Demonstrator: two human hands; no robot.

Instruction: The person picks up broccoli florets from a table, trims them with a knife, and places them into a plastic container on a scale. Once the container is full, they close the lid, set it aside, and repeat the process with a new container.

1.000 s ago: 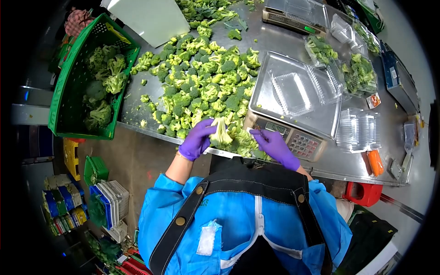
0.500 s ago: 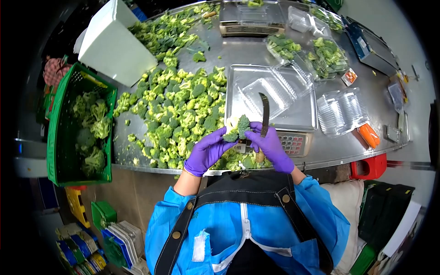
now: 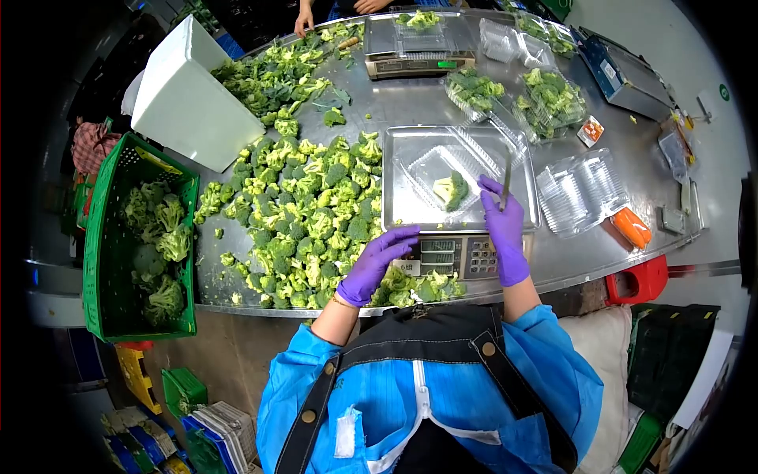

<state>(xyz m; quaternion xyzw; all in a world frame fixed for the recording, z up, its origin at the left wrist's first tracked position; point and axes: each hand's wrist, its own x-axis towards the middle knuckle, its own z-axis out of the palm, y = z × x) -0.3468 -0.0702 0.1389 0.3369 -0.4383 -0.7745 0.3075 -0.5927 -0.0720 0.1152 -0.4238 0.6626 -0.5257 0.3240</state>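
My left hand [image 3: 382, 265], in a purple glove, reaches across the front of the scale [image 3: 438, 257] with its fingers stretched out and nothing in them. At the scale's right side, my gloved right hand [image 3: 505, 233] grips a knife [image 3: 507, 180], its narrow dark blade pointing away from me. One broccoli floret [image 3: 451, 191] lies in a clear plastic clamshell box [image 3: 418, 175] on the scale's metal tray [image 3: 395, 217]. Many loose broccoli florets [image 3: 316, 213] spread over the table left of the scale, and some lie in front of it, beside my left hand.
A green crate [image 3: 95, 261] with broccoli heads and a white foam box [image 3: 189, 103] stand left. To the right are an empty clamshell [image 3: 580, 193], an orange-coloured pack [image 3: 630, 227] and filled boxes [image 3: 553, 103]. Another person's hand [image 3: 304, 20] is at the far edge near a second scale [image 3: 418, 63].
The floret that was between my hands now lies in the box on the scale. My hands have moved apart, the right one outward with the knife. Another person's hands have appeared at the far edge.
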